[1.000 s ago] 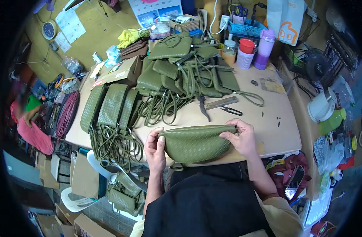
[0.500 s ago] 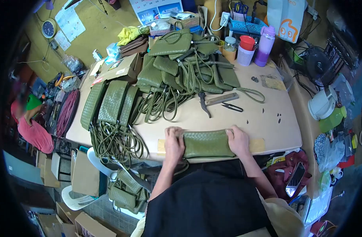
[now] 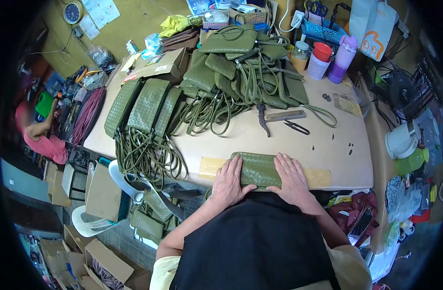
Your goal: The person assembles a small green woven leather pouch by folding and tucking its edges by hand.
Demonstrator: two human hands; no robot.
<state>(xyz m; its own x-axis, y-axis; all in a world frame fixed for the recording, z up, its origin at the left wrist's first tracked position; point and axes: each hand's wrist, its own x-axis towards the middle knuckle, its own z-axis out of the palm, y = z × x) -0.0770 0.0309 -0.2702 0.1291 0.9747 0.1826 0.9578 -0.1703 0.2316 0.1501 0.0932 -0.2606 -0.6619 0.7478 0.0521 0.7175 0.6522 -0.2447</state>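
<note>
A green woven-pattern pouch (image 3: 258,170) lies flat at the table's front edge, over strips of tan tape (image 3: 318,177). My left hand (image 3: 229,181) rests flat on its left end, fingers stretched out. On the right end lies my right hand (image 3: 292,179), also flat with extended fingers. Both thumbs point inward along the pouch's near edge. Beyond the hands are a hammer (image 3: 263,121) and a pair of black thread snips (image 3: 296,127). A big pile of green pouches with straps (image 3: 221,72) stands behind them.
More green pouches (image 3: 146,106) lie in a row at the left, their straps hanging over the edge. A purple bottle (image 3: 343,60) and a red-topped cup (image 3: 320,63) stand at the back right. A white chair (image 3: 122,176) is at left. A person in pink (image 3: 45,140) is farther left.
My hands have gone from gripping the pouch's ends to lying flat on top of it. The pouch now lies flatter. The view has shifted, and the person in pink has raised an arm.
</note>
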